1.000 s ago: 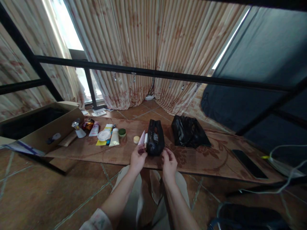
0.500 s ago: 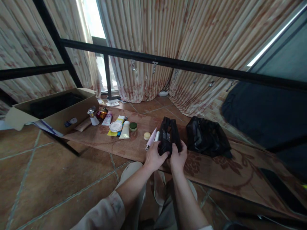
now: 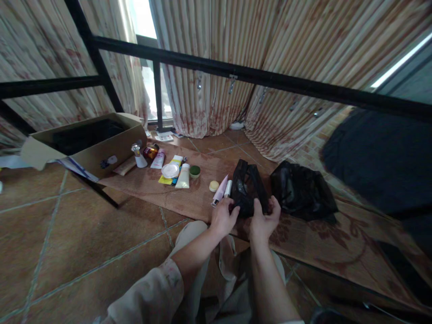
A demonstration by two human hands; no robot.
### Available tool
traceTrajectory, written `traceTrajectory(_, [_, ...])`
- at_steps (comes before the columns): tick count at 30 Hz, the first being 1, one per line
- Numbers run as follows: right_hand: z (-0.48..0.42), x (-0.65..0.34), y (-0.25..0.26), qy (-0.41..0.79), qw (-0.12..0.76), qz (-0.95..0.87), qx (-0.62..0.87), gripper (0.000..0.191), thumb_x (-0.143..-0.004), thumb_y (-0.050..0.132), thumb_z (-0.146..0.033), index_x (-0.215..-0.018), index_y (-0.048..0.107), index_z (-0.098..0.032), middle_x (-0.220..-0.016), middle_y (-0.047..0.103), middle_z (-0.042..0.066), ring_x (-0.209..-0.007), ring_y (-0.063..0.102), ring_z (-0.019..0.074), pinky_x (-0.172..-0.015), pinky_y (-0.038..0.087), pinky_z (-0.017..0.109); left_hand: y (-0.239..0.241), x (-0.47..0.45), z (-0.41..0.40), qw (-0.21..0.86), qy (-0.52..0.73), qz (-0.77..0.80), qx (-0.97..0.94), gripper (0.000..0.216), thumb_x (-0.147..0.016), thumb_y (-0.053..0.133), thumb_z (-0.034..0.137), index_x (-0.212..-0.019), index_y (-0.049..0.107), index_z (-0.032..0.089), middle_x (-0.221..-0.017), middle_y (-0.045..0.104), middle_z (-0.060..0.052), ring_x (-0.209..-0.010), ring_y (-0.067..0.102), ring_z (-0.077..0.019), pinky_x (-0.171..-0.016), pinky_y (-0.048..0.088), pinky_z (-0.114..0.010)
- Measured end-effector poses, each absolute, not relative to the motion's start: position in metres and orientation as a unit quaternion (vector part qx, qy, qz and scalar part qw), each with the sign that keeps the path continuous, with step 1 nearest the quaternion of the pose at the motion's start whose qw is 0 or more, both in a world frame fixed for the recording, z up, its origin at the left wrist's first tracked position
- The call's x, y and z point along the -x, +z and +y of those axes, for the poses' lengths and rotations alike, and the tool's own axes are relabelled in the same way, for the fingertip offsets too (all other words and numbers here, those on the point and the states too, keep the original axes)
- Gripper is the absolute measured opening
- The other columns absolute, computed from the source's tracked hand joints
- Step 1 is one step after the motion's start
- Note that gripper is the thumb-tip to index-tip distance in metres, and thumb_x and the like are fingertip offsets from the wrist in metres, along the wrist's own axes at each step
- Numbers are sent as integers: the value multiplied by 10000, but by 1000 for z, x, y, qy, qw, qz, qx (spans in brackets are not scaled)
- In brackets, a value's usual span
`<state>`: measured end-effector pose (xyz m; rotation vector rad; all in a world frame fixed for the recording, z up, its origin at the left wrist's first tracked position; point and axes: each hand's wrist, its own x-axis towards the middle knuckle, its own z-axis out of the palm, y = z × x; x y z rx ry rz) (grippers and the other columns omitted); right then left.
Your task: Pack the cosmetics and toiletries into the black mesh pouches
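Observation:
A small black bag (image 3: 243, 207) stands on the cloth-covered bench in front of me, its mouth spread wide. On its left side my left hand (image 3: 225, 219) grips the edge with bent fingers. My right hand (image 3: 265, 221) pinches the opposite rim between thumb and fingers. What lies deep inside the bag is too dark to make out. Just left of it are a white stick-shaped tube (image 3: 228, 187), a lilac tube (image 3: 221, 190) and a small cream-coloured round jar (image 3: 213, 186).
Further left sit a green-lidded jar (image 3: 195, 170), a cream tube (image 3: 183, 177), a white round container (image 3: 170, 170) and a pump bottle (image 3: 139, 158). An open cardboard box (image 3: 116, 150) stands at the bench's left end. A crumpled black plastic bag (image 3: 303, 191) lies right. A black rail (image 3: 202, 65) crosses behind.
My hands have moved apart, and the bag's mouth is wider than before. The whole view has shifted slightly, so things sit further right.

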<state>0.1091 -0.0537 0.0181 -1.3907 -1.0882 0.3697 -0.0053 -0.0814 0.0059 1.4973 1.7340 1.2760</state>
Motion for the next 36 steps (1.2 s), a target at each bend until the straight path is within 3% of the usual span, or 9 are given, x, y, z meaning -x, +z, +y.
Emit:
traceTrajectory(7, [-56,-112,19,39,627,-572,527,266,-867,525,-335,-982,714,-186,-1193,545,118,-1105,556,226,-964,442,417,10,5,-82,254,475,646,-541,146,-854,467,178,-822,607,198,-780,624,-27,-692,573,-150,-666,431,-266])
traceTrajectory(14, [-56,-109,17,48,589,-577,564,272,-771,627,-318,-986,706,-171,-1195,541,127,-1108,553,247,-963,451,418,13,14,-80,196,521,683,-473,194,-799,489,117,-961,572,185,-940,627,-63,-886,590,-187,-820,449,-300])
traceTrajectory(20, [-57,-105,19,66,579,-566,583,398,-704,688,-341,-1061,680,-167,-1218,525,130,-1123,546,259,-972,444,409,18,21,-79,147,410,767,-471,351,-756,554,142,-1106,563,166,-1097,582,-112,-1080,508,-265,-951,394,-372])
traceTrajectory(26, [-60,-103,21,88,564,-566,595,468,-701,686,-361,-1125,645,-167,-1229,521,142,-1194,505,276,-1013,403,426,13,22,-75,194,322,801,-465,498,-776,552,175,-1270,489,171,-1176,584,-128,-1113,518,-282,-965,381,-375])
traceTrajectory(32, [-63,-103,24,92,556,-572,596,432,-723,665,-339,-1117,641,-165,-1192,545,140,-1194,498,268,-1000,406,415,16,24,-70,220,311,801,-462,416,-794,507,170,-1207,529,127,-1152,621,-176,-1125,549,-299,-947,390,-378])
traceTrajectory(36, [-63,-103,24,97,559,-573,592,412,-729,658,-341,-1103,643,-168,-1177,556,132,-1188,499,262,-993,407,407,18,30,-65,316,426,769,-356,349,-793,536,268,-1124,569,161,-1066,664,-158,-1054,600,-301,-884,419,-377])
